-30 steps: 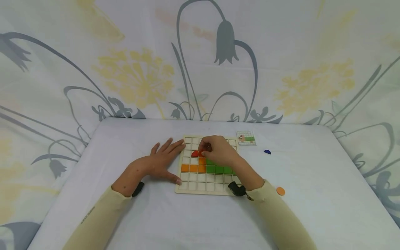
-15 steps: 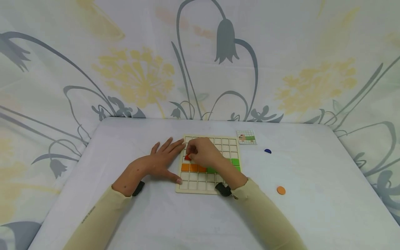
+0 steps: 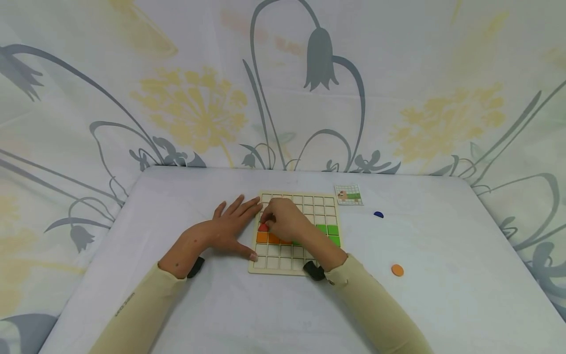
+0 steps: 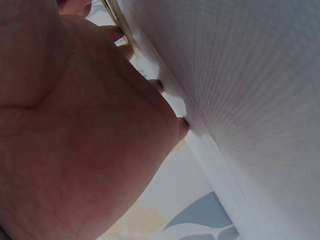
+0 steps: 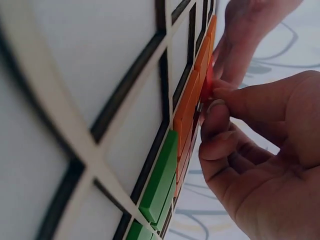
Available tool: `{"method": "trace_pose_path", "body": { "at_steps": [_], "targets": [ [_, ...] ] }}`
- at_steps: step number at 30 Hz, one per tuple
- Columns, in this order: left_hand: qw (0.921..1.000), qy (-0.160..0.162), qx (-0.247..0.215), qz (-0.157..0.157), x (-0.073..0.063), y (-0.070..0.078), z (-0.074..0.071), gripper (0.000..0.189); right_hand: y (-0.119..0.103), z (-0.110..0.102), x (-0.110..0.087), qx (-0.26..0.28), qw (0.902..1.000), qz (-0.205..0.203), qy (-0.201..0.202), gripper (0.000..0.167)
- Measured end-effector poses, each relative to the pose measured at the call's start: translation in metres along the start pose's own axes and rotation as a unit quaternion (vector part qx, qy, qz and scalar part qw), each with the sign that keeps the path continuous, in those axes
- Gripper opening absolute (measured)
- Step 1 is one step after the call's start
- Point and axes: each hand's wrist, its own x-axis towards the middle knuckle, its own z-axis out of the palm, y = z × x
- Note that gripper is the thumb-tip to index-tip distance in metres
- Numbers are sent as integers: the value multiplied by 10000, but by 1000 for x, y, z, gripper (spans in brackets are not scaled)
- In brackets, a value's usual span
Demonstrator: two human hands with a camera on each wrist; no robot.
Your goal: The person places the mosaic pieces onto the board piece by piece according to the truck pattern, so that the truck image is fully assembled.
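Observation:
A pale wooden grid board [image 3: 272, 264] lies on the table, with a row of orange square tiles [image 3: 262, 237] at its left and green tiles [image 3: 333, 229] at its right. My right hand [image 3: 289, 220] reaches over the board, its thumb and index finger pinching a small red piece [image 3: 263, 227] at the left column, just above the orange row. In the right wrist view the curled fingers partly hide the red piece [image 5: 208, 80]. My left hand [image 3: 229, 229] lies spread out, fingertips and thumb touching the board's left edge.
A small pattern card [image 3: 349, 195] lies off the board's top right corner. To its right is a dark blue half-round piece [image 3: 378, 214]. An orange disc [image 3: 397, 270] lies further forward on the white cloth [image 3: 442, 246]. A flower-printed curtain [image 3: 287, 88] hangs behind.
My right hand has moved left and slightly nearer across the board, bringing the red piece to the left column above the orange row. My left hand has stayed in place.

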Motion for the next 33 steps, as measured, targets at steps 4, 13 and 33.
{"method": "trace_pose_path", "body": {
  "at_steps": [4,13,33],
  "targets": [
    [10000,-13,-8,-5,0,0,0,128,0,0,-2,-104,9998,-189,47,23],
    [10000,2,-55,-21,-1,-1,1,128,-1,-2,-11,-167,9988,-420,165,26],
    [9998,-72,32,-160,2,1,1,130,84,-73,-91,-169,9897,1060,949,13]
  ]
}}
